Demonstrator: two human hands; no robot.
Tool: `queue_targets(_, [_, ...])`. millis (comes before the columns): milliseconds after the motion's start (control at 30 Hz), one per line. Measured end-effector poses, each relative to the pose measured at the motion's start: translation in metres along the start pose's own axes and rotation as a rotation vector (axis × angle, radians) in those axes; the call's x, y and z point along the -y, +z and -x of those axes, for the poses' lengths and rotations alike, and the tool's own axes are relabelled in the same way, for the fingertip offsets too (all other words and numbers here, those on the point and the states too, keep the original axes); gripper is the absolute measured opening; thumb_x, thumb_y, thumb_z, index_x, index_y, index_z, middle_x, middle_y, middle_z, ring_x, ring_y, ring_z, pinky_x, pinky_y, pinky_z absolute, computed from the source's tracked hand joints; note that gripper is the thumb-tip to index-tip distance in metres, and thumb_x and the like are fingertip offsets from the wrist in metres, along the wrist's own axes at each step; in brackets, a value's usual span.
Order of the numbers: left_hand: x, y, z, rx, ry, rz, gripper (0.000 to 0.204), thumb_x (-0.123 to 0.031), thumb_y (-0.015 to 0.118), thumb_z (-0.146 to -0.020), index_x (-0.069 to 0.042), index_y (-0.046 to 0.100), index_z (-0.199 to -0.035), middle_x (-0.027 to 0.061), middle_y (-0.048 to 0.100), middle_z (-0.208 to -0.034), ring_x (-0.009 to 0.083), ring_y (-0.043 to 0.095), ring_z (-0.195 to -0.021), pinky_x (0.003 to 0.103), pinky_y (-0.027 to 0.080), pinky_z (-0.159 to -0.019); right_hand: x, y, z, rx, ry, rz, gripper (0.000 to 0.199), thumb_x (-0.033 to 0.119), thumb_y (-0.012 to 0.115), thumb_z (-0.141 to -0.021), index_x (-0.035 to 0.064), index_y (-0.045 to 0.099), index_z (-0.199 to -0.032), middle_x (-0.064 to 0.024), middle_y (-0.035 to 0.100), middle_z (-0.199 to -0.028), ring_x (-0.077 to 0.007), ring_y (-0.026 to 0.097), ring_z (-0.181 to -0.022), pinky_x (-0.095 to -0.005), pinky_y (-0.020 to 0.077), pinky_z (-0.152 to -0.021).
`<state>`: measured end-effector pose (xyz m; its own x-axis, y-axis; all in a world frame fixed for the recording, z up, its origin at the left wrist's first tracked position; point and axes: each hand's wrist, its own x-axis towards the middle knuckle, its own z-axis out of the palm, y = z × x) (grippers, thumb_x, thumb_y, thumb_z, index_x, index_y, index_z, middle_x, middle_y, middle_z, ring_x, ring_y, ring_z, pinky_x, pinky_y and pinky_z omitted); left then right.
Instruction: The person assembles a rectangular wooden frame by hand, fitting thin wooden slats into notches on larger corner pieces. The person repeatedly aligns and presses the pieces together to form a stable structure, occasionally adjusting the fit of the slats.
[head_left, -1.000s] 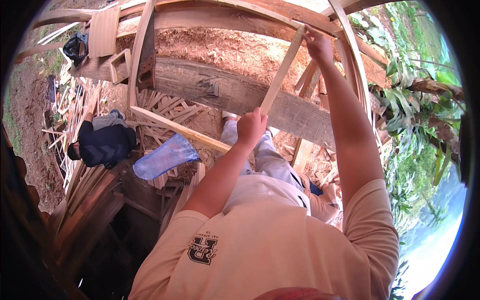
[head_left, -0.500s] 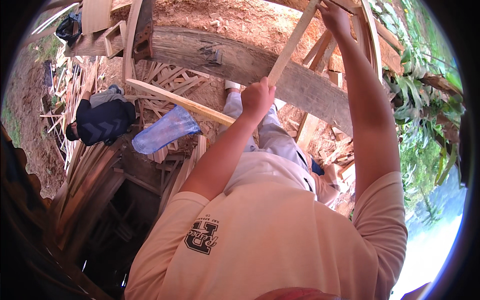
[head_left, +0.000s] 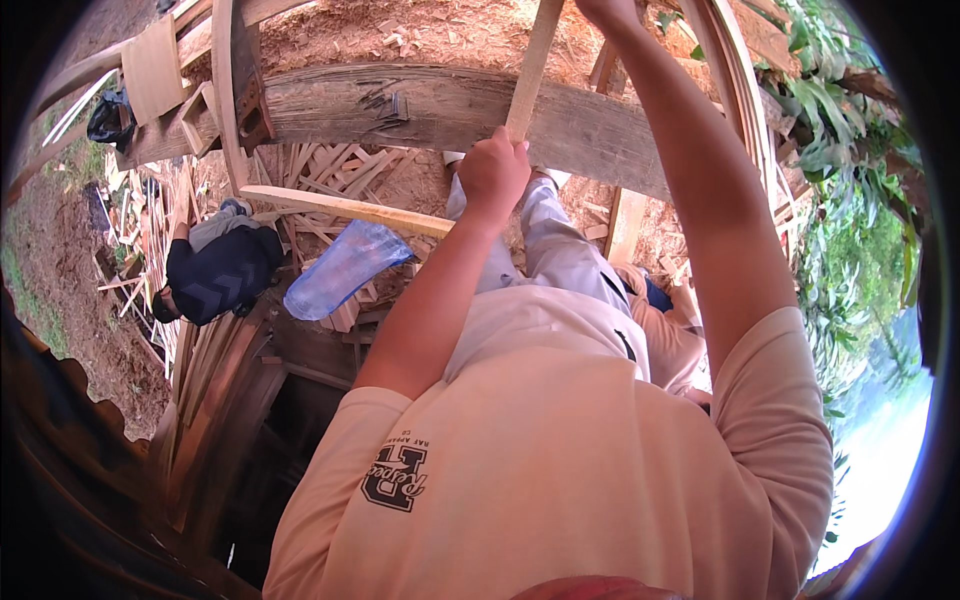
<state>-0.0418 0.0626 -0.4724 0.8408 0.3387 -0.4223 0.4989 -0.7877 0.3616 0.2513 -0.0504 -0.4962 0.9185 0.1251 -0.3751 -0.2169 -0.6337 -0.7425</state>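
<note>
My left hand is wrapped round the near end of a pale wooden strip, which points up and away across the weathered plank. At the top edge, beyond the plank, is my right hand, close to the strip's far part; its fingers are cut off by the picture's rim. A second wooden strip lies off to the left, one end passing behind my left forearm. Small dark nails and a bit of metal rest on the plank. Toward its left end a handsaw leans against an upright board.
A person in a dark top crouches at the left, near a blue-tinted plastic bag and heaps of offcuts. Another person is partly hidden beside my right side. Bent wooden slats stand at right, by leafy plants.
The view has shifted. Both hands sit higher and further left in the picture, with the strip still in my left hand. My right hand's fingers have passed out of the frame.
</note>
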Motion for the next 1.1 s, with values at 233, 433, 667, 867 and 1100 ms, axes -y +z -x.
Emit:
queue_targets(233, [-0.004, -0.002, 0.000, 0.011, -0.030, -0.008, 0.029, -0.031, 0.075, -0.093, -0.002, 0.072, -0.097, 0.0240, 0.074, -0.083, 0.0454, 0.074, -0.081, 0.056, 0.058, -0.072, -0.062, 0.044, 0.119, 0.068, 0.107, -0.174, 0.043, 0.040, 0.073, -0.097, 0.0043, 0.074, -0.122, -0.0157, 0.079, -0.108, -0.0223, 0.076, -0.090, -0.0378, 0.0596, -0.081])
queue_targets(433, [-0.001, -0.004, 0.000, 0.007, -0.004, -0.044, 0.032, -0.033, 0.075, -0.091, -0.002, 0.074, -0.101, 0.0246, 0.074, -0.084, 0.0458, 0.074, -0.083, 0.055, 0.058, -0.073, -0.093, 0.073, 0.216, 0.105, 0.317, -0.290, 0.029, 0.024, 0.070, -0.091, -0.0013, 0.076, -0.103, -0.0201, 0.077, -0.097, -0.0334, 0.075, -0.093, -0.0419, 0.0567, -0.086])
queue_targets(667, [-0.003, -0.005, -0.001, -0.021, 0.022, -0.077, 0.033, -0.034, 0.075, -0.091, -0.003, 0.076, -0.102, 0.0232, 0.075, -0.085, 0.0438, 0.074, -0.084, 0.054, 0.058, -0.074, -0.098, 0.086, 0.235, 0.134, 0.261, -0.431, 0.032, 0.030, 0.074, -0.094, 0.0007, 0.077, -0.108, -0.0161, 0.077, -0.095, -0.0259, 0.074, -0.087, -0.0390, 0.0564, -0.082])
queue_targets(867, [0.004, -0.003, 0.000, -0.026, 0.031, -0.042, 0.029, -0.035, 0.075, -0.091, -0.006, 0.076, -0.097, 0.0231, 0.074, -0.083, 0.0450, 0.073, -0.083, 0.054, 0.057, -0.073, -0.065, 0.075, 0.225, 0.116, 0.200, -0.457, 0.037, 0.032, 0.077, -0.094, -0.0001, 0.074, -0.113, -0.0174, 0.075, -0.090, -0.0271, 0.073, -0.085, -0.0397, 0.0558, -0.077])
queue_targets(1100, [-0.011, -0.028, -0.006, 0.156, -0.067, -0.022, 0.033, -0.027, 0.068, -0.094, -0.003, 0.071, -0.116, 0.0268, 0.074, -0.104, 0.0443, 0.071, -0.103, 0.052, 0.057, -0.086, -0.035, 0.089, 0.217, -0.003, 0.015, -0.123, 0.077, 0.020, 0.070, -0.096, 0.0057, 0.033, -0.162, -0.0250, 0.072, -0.098, -0.0447, 0.071, -0.090, -0.0524, 0.0552, -0.080])
